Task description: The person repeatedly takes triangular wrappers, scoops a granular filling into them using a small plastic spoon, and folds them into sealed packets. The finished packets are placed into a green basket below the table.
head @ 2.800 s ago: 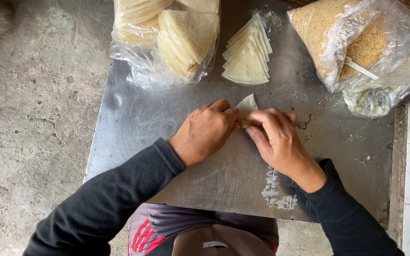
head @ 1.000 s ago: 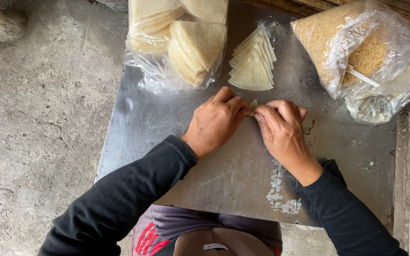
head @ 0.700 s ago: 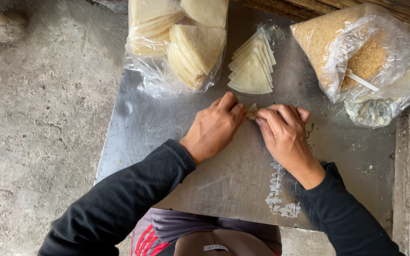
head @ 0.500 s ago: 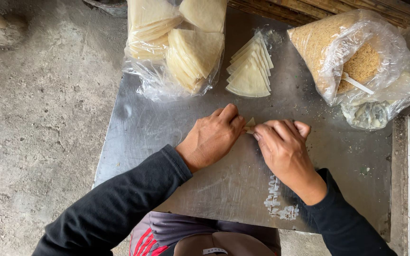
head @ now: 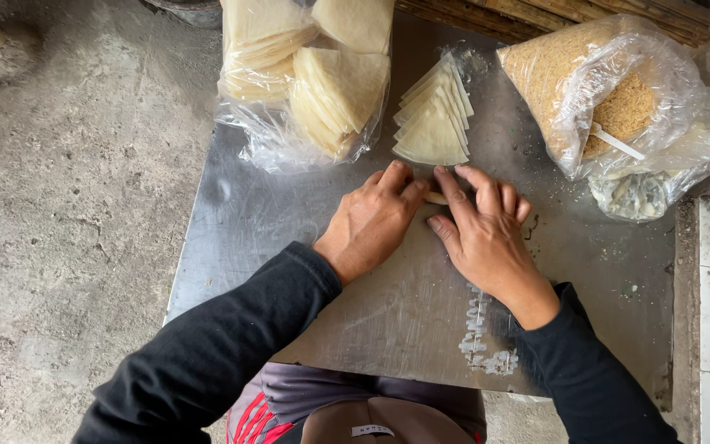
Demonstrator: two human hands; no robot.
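Long black sleeves (head: pixel 232 345) down to both wrists, bare left hand (head: pixel 371 220) and right hand (head: pixel 482 234); below, grey shorts (head: pixel 306 395) with red stripes at one side.

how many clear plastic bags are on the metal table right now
3: a clear plastic bag of pale wrapper sheets at the top left, a clear bag of golden crumbs at the top right, and a smaller clear bag below it. More may lie out of frame.

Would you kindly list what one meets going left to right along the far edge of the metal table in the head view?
Clear bag of wrapper stacks → loose fan of triangular wrappers → bag of brown crumbs → small bag with pale contents.
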